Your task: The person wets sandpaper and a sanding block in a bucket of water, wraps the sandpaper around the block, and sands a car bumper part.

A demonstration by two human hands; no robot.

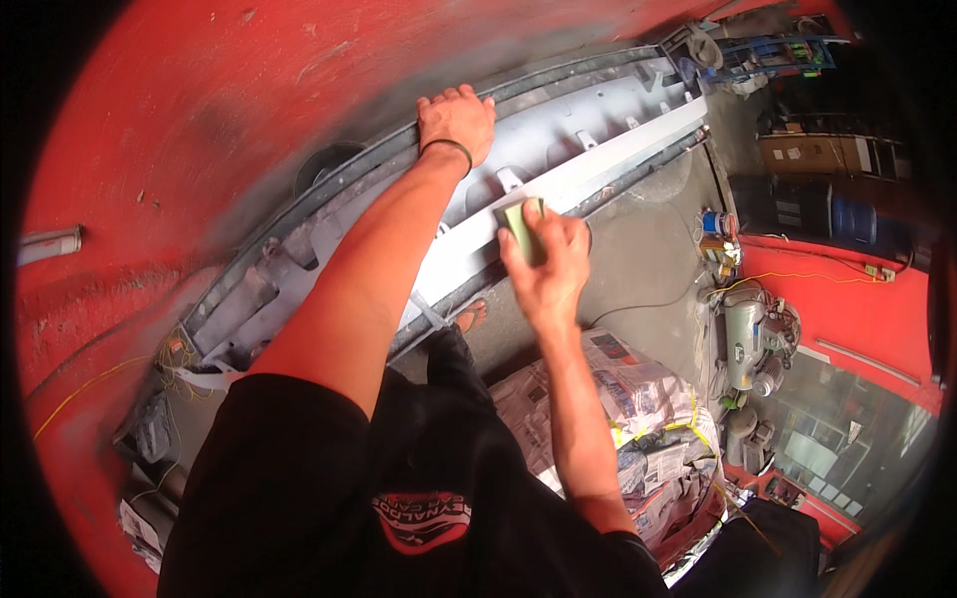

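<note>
A long grey-and-white panel [623, 148] with several small tabs lies diagonally in front of me on a dark, dusty frame [568, 72]. My left hand [457, 125], a dark band at its wrist, curls its fingers over the far edge of this frame. In my right hand [548, 264] is a yellow-green sanding block [521, 219], pinched between thumb and fingers. The block touches the near white strip of the panel, close to one tab. My left forearm crosses over the panel and hides part of it.
Beyond the panel rises a red wall [249, 110]. A large bundle covered with newspaper [608, 374] and yellow tape stands at my right. Further right are an air compressor [743, 339], a blue container [854, 221] and a cable [648, 304] on the grey floor. My bare foot [472, 316] shows below the panel.
</note>
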